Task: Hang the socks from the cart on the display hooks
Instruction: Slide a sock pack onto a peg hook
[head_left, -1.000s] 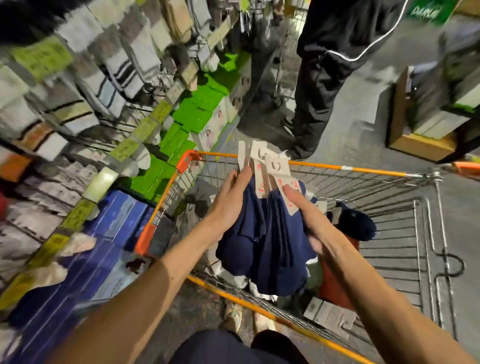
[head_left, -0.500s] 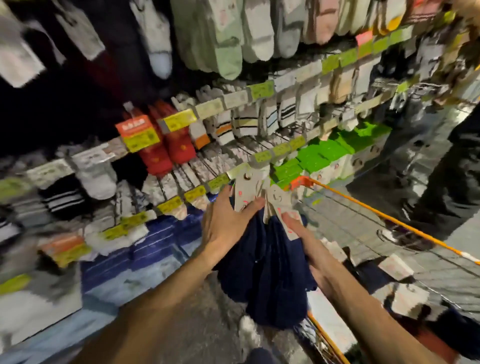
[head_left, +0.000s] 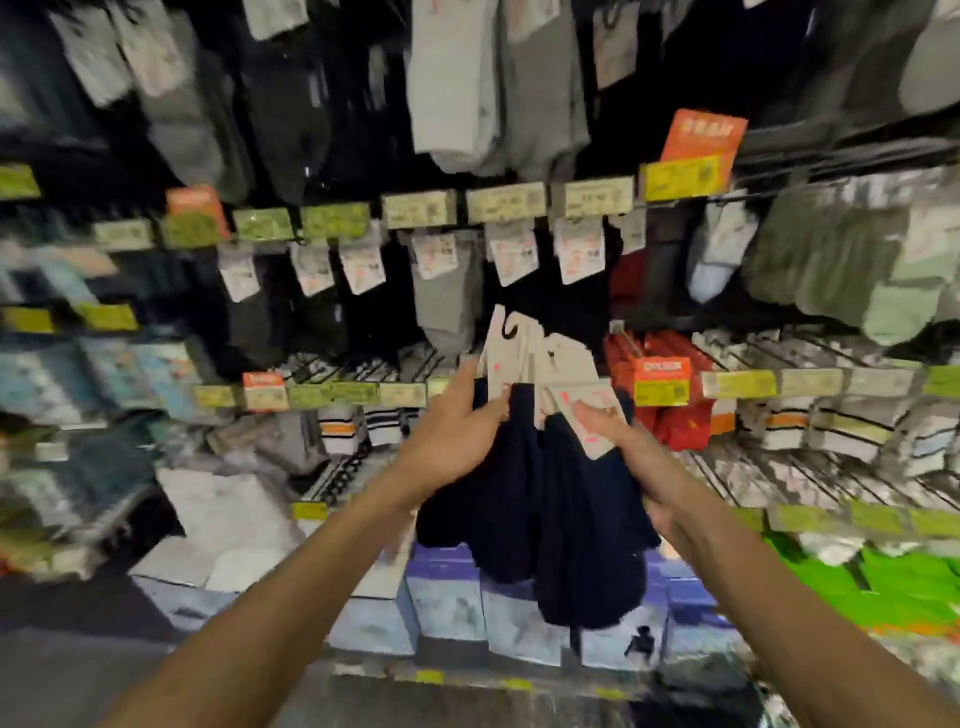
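Gripping the navy socks (head_left: 545, 519) by their cardboard hangers (head_left: 524, 345) in left hand (head_left: 457, 436) and right hand (head_left: 623, 447), near the display hooks (head_left: 337, 366). Risking a pair slipping from the loosely fanned stack or, perhaps, hanger slots missing a blurred hook.

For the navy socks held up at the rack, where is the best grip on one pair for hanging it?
Pinch its cardboard header low, from the side, below the hook cutout: the headers fan stiffly upward, the cutout must stay free, and the navy socks hang limp below.
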